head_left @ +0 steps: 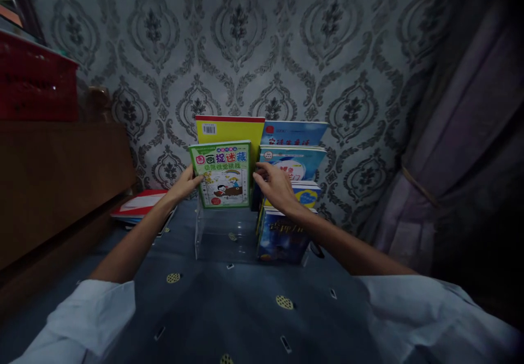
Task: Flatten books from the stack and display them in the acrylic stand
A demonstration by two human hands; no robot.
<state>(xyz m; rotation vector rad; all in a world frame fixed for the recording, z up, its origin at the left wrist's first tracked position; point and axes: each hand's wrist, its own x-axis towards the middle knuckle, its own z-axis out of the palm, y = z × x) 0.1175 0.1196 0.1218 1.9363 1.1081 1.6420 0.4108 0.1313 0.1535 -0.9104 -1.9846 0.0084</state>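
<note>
A green picture book (225,189) stands upright on the left side of a clear tiered rack (227,238), in front of a yellow book (233,129) with a red top edge. My left hand (188,183) grips the green book's left edge, thumb on the cover. Beside its right edge is my right hand (274,183), fingers bent together; what lies between them, if anything, is too small to tell. Blue books (297,132) fill the rack's right side in tiers, with a dark blue book (282,238) at the front.
A red folder or book (141,203) lies on a small pile at the left, by a wooden cabinet (61,184). On the cabinet stands a red box (36,80). Patterned wallpaper is behind the rack, and a purple curtain (454,129) hangs at the right.
</note>
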